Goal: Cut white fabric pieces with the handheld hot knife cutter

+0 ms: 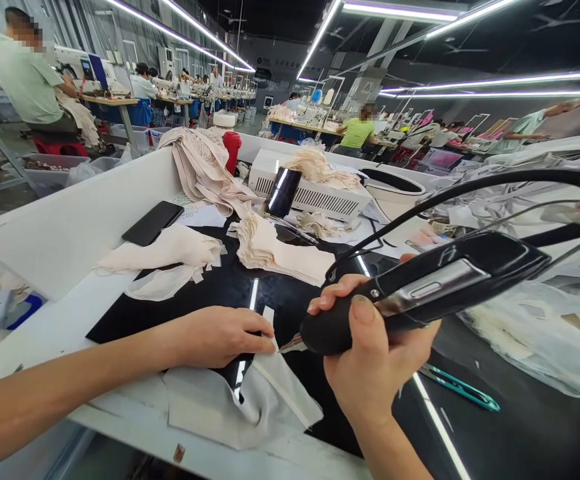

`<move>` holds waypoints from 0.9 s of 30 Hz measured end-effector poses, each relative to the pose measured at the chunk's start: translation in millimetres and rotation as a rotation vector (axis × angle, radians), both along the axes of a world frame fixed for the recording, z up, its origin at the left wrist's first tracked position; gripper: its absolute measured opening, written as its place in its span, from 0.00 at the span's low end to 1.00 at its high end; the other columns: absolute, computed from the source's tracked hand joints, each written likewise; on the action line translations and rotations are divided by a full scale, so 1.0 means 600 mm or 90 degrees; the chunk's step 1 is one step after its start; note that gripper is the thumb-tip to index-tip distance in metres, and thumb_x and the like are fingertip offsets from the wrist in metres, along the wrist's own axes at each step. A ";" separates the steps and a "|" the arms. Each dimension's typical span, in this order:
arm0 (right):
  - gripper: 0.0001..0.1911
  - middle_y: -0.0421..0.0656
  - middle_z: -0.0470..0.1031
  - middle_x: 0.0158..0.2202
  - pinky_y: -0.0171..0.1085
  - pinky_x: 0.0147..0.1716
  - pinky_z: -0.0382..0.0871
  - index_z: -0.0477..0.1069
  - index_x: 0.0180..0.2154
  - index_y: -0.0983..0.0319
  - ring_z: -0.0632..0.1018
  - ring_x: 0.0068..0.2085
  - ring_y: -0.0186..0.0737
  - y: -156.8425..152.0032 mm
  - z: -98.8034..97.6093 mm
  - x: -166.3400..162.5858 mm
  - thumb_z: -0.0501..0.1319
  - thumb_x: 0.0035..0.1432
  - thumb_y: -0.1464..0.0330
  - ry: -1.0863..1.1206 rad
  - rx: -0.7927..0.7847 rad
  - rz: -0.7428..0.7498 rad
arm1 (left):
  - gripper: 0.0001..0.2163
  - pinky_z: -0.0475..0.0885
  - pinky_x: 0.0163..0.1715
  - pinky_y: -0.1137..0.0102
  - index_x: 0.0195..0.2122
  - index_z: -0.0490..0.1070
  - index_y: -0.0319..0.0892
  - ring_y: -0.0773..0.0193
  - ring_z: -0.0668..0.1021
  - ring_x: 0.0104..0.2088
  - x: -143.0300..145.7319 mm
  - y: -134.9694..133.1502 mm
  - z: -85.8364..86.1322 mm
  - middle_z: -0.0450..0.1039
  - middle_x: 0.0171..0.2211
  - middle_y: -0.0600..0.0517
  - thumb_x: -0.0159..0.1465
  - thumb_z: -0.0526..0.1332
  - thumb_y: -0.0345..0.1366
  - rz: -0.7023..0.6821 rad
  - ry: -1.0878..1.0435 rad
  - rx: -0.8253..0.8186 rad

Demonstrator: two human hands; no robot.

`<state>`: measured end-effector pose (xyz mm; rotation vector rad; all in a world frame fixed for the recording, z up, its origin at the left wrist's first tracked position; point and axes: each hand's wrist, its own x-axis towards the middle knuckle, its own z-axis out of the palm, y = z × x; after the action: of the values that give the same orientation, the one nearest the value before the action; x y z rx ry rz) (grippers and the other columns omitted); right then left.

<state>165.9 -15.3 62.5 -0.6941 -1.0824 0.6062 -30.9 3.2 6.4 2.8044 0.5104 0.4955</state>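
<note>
Black worktop (145,312) holds teal snips (463,389) and stacked fabric (283,251) near the right hand (370,353).

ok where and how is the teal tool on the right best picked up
Probably by its teal handle, from above and the right: it lies flat, handle end pointing rightward, while its other end sits near the right hand.

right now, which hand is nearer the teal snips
Right. The right hand, holding the black tool, is raised just left of the teal snips; the left hand is farther left, at the pale cloth.
</note>
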 end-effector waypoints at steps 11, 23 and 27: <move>0.19 0.31 0.76 0.32 0.37 0.26 0.78 0.64 0.45 0.53 0.77 0.26 0.32 0.017 0.005 -0.005 0.72 0.61 0.64 -0.025 0.002 -0.005 | 0.24 0.76 0.59 0.68 0.57 0.75 0.44 0.54 0.78 0.62 0.001 0.000 -0.009 0.76 0.60 0.43 0.65 0.57 0.16 0.015 -0.002 0.020; 0.16 0.32 0.78 0.33 0.36 0.27 0.78 0.66 0.45 0.53 0.78 0.27 0.33 0.031 -0.008 -0.008 0.72 0.62 0.65 -0.009 0.024 0.014 | 0.20 0.76 0.59 0.66 0.57 0.76 0.44 0.54 0.80 0.59 0.002 0.003 -0.015 0.77 0.58 0.44 0.69 0.57 0.19 0.020 -0.020 0.020; 0.17 0.32 0.80 0.34 0.37 0.29 0.79 0.67 0.44 0.54 0.79 0.27 0.34 0.031 -0.009 0.006 0.73 0.62 0.64 -0.016 0.030 0.001 | 0.14 0.78 0.54 0.67 0.58 0.76 0.42 0.56 0.82 0.52 0.009 0.005 -0.017 0.79 0.54 0.44 0.75 0.58 0.27 0.054 -0.033 0.028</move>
<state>169.3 3.5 56.9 -0.6609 -1.1171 0.5729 -25.5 6.1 -3.9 2.8126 0.6178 0.6024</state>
